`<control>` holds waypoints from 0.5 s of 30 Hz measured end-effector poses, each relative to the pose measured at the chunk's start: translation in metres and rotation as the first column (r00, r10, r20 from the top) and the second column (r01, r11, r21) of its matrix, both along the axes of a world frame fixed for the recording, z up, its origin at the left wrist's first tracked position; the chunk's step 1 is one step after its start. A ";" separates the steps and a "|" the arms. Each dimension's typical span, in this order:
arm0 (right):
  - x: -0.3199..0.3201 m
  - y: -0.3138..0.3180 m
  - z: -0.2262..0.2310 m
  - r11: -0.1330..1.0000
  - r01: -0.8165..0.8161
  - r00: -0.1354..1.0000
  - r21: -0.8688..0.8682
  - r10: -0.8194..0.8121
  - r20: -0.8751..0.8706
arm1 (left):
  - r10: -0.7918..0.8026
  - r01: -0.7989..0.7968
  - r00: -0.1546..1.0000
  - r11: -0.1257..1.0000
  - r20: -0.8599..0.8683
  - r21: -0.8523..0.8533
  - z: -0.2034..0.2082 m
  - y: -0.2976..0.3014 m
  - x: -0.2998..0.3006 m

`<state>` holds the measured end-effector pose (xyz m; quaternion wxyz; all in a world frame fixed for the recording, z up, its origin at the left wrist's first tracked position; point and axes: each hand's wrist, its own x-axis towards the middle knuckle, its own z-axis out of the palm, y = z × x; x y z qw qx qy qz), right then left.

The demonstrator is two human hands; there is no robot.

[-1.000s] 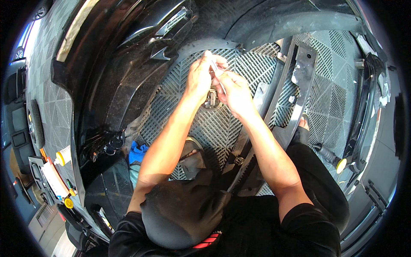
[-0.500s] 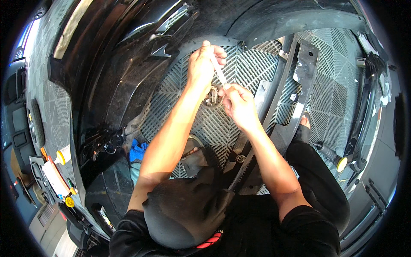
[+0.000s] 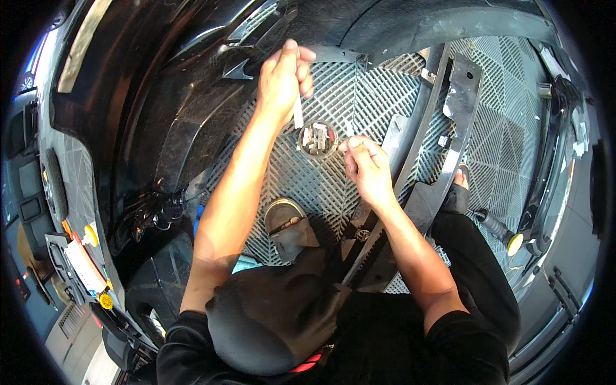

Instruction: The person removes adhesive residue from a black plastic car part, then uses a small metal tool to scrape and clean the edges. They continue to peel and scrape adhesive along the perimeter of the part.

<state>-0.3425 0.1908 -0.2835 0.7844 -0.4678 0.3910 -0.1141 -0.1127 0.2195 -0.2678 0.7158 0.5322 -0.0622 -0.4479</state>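
Observation:
A narrow white strip (image 3: 298,113), like a length of tape, hangs from my left hand (image 3: 278,83), whose thumb and fingers pinch its upper end. Lower and to the right, my right hand (image 3: 369,172) is closed with thumb and forefinger together, and a small pale piece (image 3: 349,128) stands up from its fingertips. On the floor beyond and between the hands is a round container (image 3: 318,140) with several small metal and white parts in it. A large glossy black car body panel, seemingly a bumper (image 3: 154,83), curves round the left and far side of my hands.
Grey grated tiles (image 3: 359,93) cover the floor. A long dark beam (image 3: 463,119) lies to the right of my right hand. Beyond it is a black tool with a yellow end (image 3: 497,232). My shoe (image 3: 287,221) is below the container. A yellow brush (image 3: 106,301) sits at lower left.
The white strip ran from hand to hand; now it hangs from my left hand alone. My left hand has moved up and left, my right slightly down and right, uncovering the container.

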 end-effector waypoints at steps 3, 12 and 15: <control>0.010 -0.005 0.017 1.000 -0.013 1.000 0.000 0.013 0.026 | -0.181 0.172 0.983 0.972 0.042 0.163 0.010 0.024 -0.013; 0.018 -0.008 0.009 0.995 -0.102 0.987 -0.019 0.104 0.126 | -0.394 0.373 0.917 0.903 0.065 0.215 0.018 0.045 -0.044; 0.022 -0.008 0.015 0.987 -0.151 0.978 -0.053 0.157 0.141 | -0.410 0.376 0.907 0.889 0.090 0.261 0.010 0.050 -0.043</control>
